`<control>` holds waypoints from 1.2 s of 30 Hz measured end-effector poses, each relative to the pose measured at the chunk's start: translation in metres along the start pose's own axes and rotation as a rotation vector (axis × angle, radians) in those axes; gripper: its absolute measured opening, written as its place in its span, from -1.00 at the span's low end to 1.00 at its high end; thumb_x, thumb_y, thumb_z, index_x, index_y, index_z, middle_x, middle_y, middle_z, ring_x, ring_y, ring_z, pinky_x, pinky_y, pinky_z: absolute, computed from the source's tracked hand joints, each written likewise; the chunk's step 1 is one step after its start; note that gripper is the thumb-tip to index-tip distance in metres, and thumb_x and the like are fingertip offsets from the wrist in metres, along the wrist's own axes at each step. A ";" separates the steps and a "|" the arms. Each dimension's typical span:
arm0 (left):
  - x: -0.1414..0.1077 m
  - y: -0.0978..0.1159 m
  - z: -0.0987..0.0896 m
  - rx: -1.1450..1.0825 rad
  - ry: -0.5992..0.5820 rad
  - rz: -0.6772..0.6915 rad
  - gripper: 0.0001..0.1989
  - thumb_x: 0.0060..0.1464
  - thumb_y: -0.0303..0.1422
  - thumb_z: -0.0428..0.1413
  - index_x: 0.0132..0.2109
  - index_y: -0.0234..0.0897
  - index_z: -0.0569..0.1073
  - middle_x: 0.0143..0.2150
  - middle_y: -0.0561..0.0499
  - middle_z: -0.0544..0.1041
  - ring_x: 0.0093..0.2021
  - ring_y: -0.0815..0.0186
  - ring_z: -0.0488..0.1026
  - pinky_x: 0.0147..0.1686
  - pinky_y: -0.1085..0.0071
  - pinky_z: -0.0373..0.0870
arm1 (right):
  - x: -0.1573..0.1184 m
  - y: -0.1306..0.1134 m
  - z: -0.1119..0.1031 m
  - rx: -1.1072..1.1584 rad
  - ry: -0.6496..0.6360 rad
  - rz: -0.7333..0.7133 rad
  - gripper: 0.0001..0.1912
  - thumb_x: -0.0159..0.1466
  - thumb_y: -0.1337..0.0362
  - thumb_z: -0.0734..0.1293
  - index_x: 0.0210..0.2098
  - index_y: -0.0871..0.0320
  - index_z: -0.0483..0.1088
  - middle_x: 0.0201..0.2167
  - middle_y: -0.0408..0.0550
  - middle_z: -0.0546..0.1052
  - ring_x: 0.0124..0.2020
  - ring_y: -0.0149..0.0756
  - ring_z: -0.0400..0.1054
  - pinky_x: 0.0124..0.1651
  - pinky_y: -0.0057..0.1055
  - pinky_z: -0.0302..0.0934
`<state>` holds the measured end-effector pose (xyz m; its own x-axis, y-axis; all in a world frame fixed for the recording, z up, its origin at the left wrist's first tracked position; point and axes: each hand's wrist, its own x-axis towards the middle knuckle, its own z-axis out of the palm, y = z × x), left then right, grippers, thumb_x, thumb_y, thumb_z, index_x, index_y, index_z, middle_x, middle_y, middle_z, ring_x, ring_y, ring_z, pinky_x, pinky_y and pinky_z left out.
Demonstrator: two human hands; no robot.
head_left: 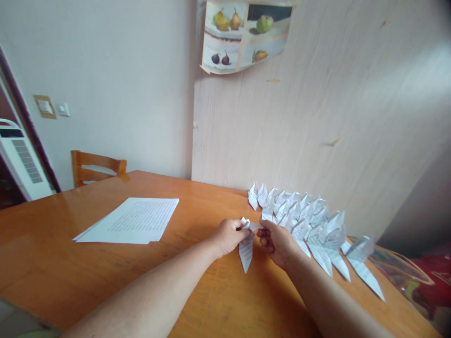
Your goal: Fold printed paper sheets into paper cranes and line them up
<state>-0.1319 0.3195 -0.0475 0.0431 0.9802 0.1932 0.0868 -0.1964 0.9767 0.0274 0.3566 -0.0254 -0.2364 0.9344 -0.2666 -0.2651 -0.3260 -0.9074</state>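
Between my two hands is a folded paper figure [246,253] of white printed paper, with one pointed end hanging down toward me. My left hand [229,236] is closed on its upper middle, thumb and fingers pinching the folds. With thumb and forefinger, my right hand [276,240] pinches a narrow flap that sticks out to the right. The other fingers of that hand are curled. Just beyond my right hand stand rows of similar folded paper figures [319,216], upright with pointed tips; my right hand and forearm hide some of them.
A stack of printed sheets [141,220] lies on the left of the wooden table [204,300]. Behind the table are a wooden chair [98,162] and a wall panel [246,126] with a fruit poster [243,40]. A red item [430,277] is past the right edge.
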 end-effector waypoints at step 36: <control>0.001 -0.002 -0.001 -0.004 -0.012 -0.008 -0.69 0.00 -0.15 0.23 -0.33 -0.37 0.54 -0.46 0.07 0.43 -0.45 0.36 0.31 -0.40 0.43 0.24 | -0.009 0.000 0.001 -0.177 -0.073 -0.289 -0.61 0.23 -0.08 0.37 -0.38 0.15 0.37 -0.58 -0.25 0.31 -0.68 -0.54 0.01 -0.64 -0.52 -0.21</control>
<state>-0.1331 0.3212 -0.0495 0.0547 0.9813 0.1844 0.0836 -0.1886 0.9785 0.0286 0.3484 -0.0233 -0.2433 0.9695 0.0282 -0.1667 -0.0131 -0.9859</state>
